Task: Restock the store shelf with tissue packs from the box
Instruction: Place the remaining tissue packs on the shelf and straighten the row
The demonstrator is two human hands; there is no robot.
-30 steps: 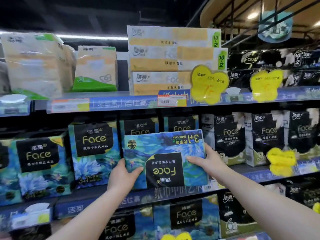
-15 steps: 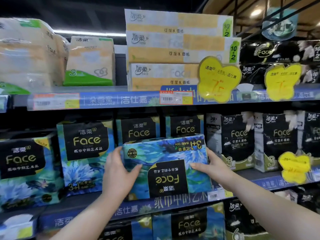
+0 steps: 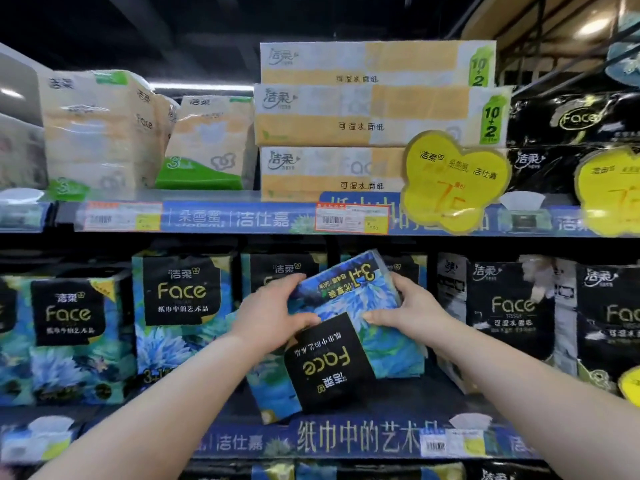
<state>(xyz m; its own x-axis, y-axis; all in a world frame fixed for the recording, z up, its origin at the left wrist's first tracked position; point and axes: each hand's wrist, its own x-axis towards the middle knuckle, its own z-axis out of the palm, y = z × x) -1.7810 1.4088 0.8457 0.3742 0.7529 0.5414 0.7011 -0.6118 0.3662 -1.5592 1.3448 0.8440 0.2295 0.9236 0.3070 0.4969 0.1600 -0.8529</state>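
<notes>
Left hand (image 3: 273, 313) and right hand (image 3: 412, 310) clasp a tilted, upside-down tissue pack (image 3: 346, 341) by its upper corners at a gap on the middle shelf (image 3: 346, 441); so canted, it may wedge crooked or slide off the near edge.

Head camera (the only view) faces the middle shelf (image 3: 346, 442) squarely, close up.

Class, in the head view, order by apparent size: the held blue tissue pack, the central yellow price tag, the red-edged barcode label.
Largest: blue tissue pack, though it is nearest the camera.
Then yellow price tag.
Smallest: barcode label.
</notes>
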